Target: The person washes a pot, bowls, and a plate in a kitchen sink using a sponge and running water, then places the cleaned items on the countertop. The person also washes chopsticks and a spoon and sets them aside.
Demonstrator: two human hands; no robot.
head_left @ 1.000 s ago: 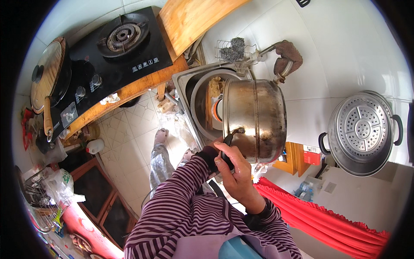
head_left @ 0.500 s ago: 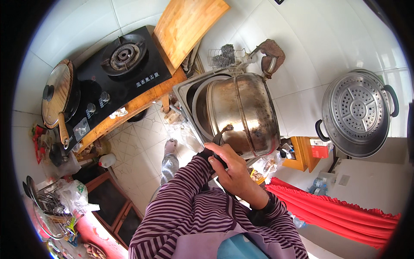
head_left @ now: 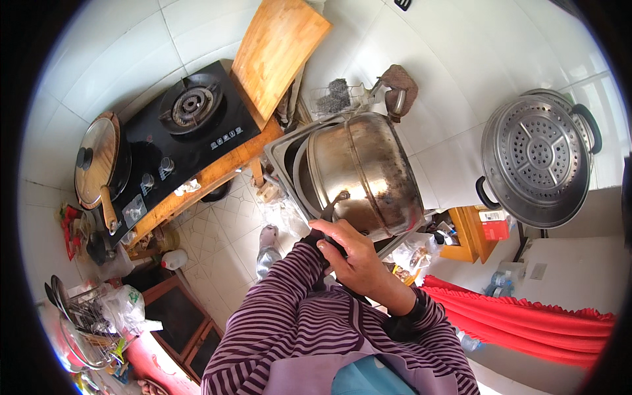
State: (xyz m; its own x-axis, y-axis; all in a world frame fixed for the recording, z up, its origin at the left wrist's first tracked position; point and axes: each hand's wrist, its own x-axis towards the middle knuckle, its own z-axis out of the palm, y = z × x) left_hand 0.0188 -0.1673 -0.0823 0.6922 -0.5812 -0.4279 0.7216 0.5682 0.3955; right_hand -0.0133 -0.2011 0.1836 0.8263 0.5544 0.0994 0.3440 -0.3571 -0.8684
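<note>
A large, stained metal pot (head_left: 368,171) lies tipped on its side over the sink (head_left: 280,155), its mouth toward the left. My right hand (head_left: 359,263) is closed in front of its near side, thumb and fingers curled around something dark. Whether that is the pot's dark handle (head_left: 334,205) or the black cuff of my left sleeve, I cannot tell. My left forearm (head_left: 280,283), in a striped sleeve, reaches the same spot. The left hand itself is hidden behind the right one.
At the left stand a black gas stove (head_left: 191,145) and a lidded pan (head_left: 99,161). A wooden board (head_left: 276,52) leans behind the sink beside a wire rack (head_left: 329,99). A steamer pot (head_left: 540,158) hangs at right above a red curtain (head_left: 513,322).
My view has turned slightly, so the stove sits lower and the steamer pot higher in the picture. My right hand keeps its closed grip beside the tipped pot.
</note>
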